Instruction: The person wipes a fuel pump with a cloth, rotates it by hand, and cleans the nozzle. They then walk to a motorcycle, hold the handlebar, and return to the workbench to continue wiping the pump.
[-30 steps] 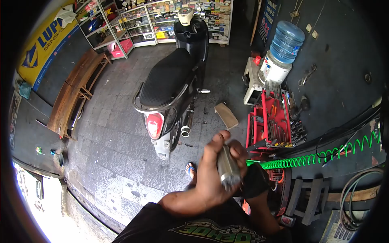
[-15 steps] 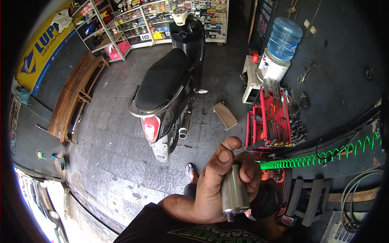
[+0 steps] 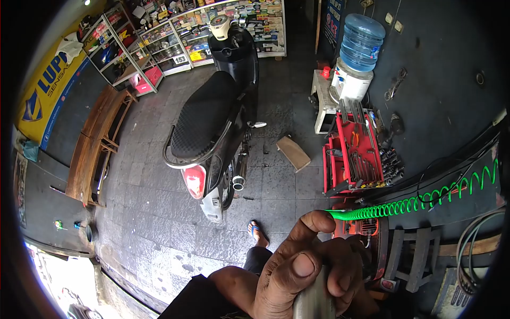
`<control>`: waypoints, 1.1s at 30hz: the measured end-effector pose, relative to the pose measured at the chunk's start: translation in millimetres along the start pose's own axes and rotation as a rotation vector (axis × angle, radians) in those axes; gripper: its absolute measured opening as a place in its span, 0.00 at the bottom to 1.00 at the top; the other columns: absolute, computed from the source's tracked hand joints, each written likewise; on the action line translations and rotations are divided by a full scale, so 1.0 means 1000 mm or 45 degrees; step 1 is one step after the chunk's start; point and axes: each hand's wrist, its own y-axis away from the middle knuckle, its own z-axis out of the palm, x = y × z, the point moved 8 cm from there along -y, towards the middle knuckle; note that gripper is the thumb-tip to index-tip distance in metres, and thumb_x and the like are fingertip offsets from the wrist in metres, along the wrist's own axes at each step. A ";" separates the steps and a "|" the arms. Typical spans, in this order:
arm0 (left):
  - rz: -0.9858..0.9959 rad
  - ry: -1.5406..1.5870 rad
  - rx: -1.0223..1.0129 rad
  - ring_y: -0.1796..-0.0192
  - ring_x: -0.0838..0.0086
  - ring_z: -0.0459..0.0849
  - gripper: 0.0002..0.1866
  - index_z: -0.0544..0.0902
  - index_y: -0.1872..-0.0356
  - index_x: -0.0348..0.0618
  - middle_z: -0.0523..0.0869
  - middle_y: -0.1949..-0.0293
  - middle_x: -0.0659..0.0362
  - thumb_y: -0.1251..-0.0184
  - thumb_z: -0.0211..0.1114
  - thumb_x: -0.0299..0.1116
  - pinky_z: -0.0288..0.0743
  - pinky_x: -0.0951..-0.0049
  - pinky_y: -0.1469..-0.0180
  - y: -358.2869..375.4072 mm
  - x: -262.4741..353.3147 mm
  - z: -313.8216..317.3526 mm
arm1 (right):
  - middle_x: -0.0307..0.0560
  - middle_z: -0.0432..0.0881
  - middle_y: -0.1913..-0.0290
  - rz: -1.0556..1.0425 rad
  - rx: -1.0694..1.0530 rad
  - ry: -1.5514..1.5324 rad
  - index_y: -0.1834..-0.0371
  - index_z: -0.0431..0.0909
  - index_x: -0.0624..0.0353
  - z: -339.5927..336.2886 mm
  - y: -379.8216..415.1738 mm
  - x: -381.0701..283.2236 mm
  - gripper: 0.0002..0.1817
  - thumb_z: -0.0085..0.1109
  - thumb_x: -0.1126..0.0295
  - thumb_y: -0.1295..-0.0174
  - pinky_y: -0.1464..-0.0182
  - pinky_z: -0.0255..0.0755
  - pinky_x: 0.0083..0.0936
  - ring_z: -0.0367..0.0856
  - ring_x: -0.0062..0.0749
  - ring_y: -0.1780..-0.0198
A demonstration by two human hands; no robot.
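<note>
A metal cylinder [image 3: 314,300] stands at the bottom centre, its lower end cut off by the frame edge. My left hand [image 3: 281,282] is closed around its left side, thumb at its upper end and index finger curled above. Against the right side are the bent fingers of my right hand [image 3: 342,271], which is partly hidden behind the cylinder and my left hand. Both hands are close together in front of my body.
A scooter [image 3: 204,117] stands ahead, with shelves [image 3: 180,40] behind. At the right are a red tool cart [image 3: 340,154], a water dispenser [image 3: 353,80] and a green coiled hose [image 3: 393,206]. A wooden block [image 3: 293,153] lies on the floor; a bench [image 3: 87,143] is left.
Both hands and the cylinder sit lower in view and look larger. The cylinder's lower end has left the frame. The view has shifted slightly.
</note>
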 end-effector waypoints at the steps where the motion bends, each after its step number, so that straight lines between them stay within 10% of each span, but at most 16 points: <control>1: -0.017 0.041 -0.005 0.73 0.70 0.74 0.25 0.68 0.41 0.40 0.78 0.75 0.52 0.33 0.63 0.40 0.66 0.74 0.72 0.000 0.001 0.000 | 0.53 0.79 0.62 0.022 -0.006 0.023 0.52 0.79 0.62 0.001 -0.001 0.006 0.23 0.60 0.56 0.44 0.66 0.69 0.40 0.75 0.46 0.65; 9: -0.011 0.088 0.003 0.73 0.69 0.74 0.28 0.67 0.40 0.37 0.78 0.75 0.51 0.34 0.65 0.40 0.67 0.72 0.68 -0.007 0.004 -0.003 | 0.54 0.79 0.62 0.118 0.000 0.061 0.52 0.79 0.64 0.006 0.000 0.018 0.22 0.58 0.56 0.41 0.64 0.72 0.41 0.77 0.48 0.64; 14: -0.213 -0.025 -0.133 0.67 0.67 0.79 0.19 0.77 0.45 0.50 0.80 0.71 0.57 0.33 0.66 0.42 0.77 0.73 0.70 -0.012 0.012 0.004 | 0.55 0.80 0.62 0.146 0.011 0.083 0.53 0.79 0.65 0.009 -0.002 0.021 0.22 0.57 0.56 0.39 0.62 0.74 0.41 0.79 0.49 0.63; 17: -0.195 0.133 -0.265 0.63 0.68 0.76 0.25 0.67 0.33 0.57 0.79 0.66 0.58 0.26 0.58 0.49 0.76 0.72 0.67 -0.013 0.010 0.003 | 0.55 0.80 0.62 0.162 0.017 0.098 0.53 0.79 0.66 0.011 -0.003 0.023 0.22 0.56 0.56 0.38 0.61 0.75 0.41 0.80 0.50 0.63; 20: -0.256 0.098 0.007 0.64 0.69 0.76 0.24 0.68 0.34 0.59 0.77 0.69 0.58 0.28 0.60 0.48 0.75 0.74 0.68 -0.011 0.015 0.009 | 0.56 0.81 0.62 0.170 0.027 0.120 0.53 0.79 0.66 0.013 -0.005 0.026 0.22 0.56 0.56 0.38 0.60 0.76 0.42 0.81 0.51 0.62; 24: -0.150 0.281 -0.204 0.60 0.64 0.80 0.21 0.75 0.39 0.49 0.82 0.65 0.55 0.28 0.59 0.46 0.79 0.69 0.59 -0.022 0.015 -0.015 | 0.56 0.81 0.61 0.173 0.048 0.168 0.54 0.79 0.67 0.015 -0.006 0.030 0.22 0.55 0.57 0.36 0.58 0.77 0.42 0.82 0.52 0.62; 26: 0.007 -0.177 -0.060 0.69 0.73 0.70 0.22 0.66 0.37 0.51 0.74 0.70 0.61 0.22 0.47 0.51 0.68 0.78 0.79 -0.037 0.028 -0.030 | 0.56 0.81 0.61 0.167 0.067 0.212 0.54 0.79 0.67 0.016 -0.006 0.032 0.21 0.54 0.57 0.36 0.58 0.78 0.42 0.82 0.52 0.61; 33: 0.184 -0.383 0.517 0.68 0.70 0.78 0.18 0.69 0.49 0.47 0.78 0.69 0.57 0.30 0.63 0.44 0.73 0.73 0.69 -0.089 0.068 -0.146 | 0.57 0.82 0.61 0.120 0.128 0.574 0.54 0.79 0.69 0.018 -0.002 0.034 0.22 0.53 0.57 0.33 0.55 0.80 0.43 0.85 0.54 0.60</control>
